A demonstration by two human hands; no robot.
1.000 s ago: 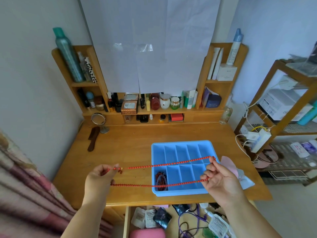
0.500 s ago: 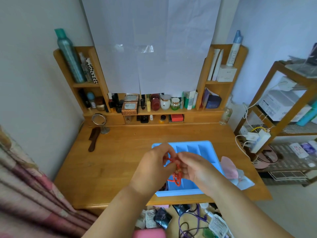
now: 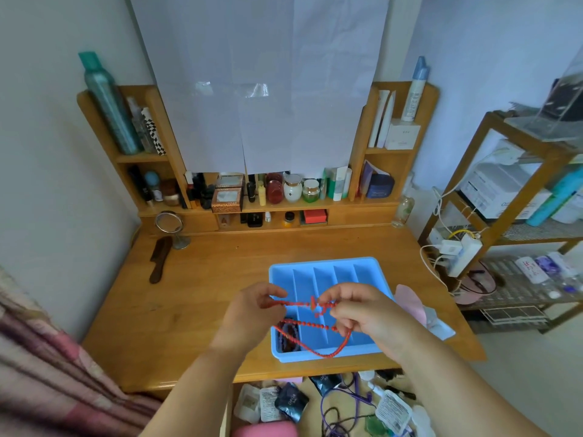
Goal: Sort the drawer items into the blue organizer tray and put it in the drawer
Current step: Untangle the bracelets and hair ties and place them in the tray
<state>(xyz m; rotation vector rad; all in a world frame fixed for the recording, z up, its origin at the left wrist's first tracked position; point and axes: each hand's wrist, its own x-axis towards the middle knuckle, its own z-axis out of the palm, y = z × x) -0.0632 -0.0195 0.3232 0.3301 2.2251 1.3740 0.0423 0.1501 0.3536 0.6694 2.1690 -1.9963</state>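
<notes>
You are holding a red bead necklace (image 3: 310, 323) above the blue organizer tray (image 3: 372, 269), which is sitting on the wooden desk (image 3: 195, 298) near its front edge. Your left hand (image 3: 252, 313) is pinching one end of the strand between curled fingers and thumb, and your right hand (image 3: 362, 313) is pinching the other end the same way, so a short doubled stretch is running between them while a long loop is hanging down over the tray's near compartments. A dark bead bracelet (image 3: 287, 337) is lying in the tray's near left compartment, partly behind the loop. Below the desk edge, the open drawer (image 3: 225, 414) is showing sachets, a purple cable (image 3: 334, 408) and a pink case (image 3: 265, 432). A brown comb (image 3: 159, 259) and a small round mirror (image 3: 169, 223) are standing well apart from the tray at the desk's far left.
</notes>
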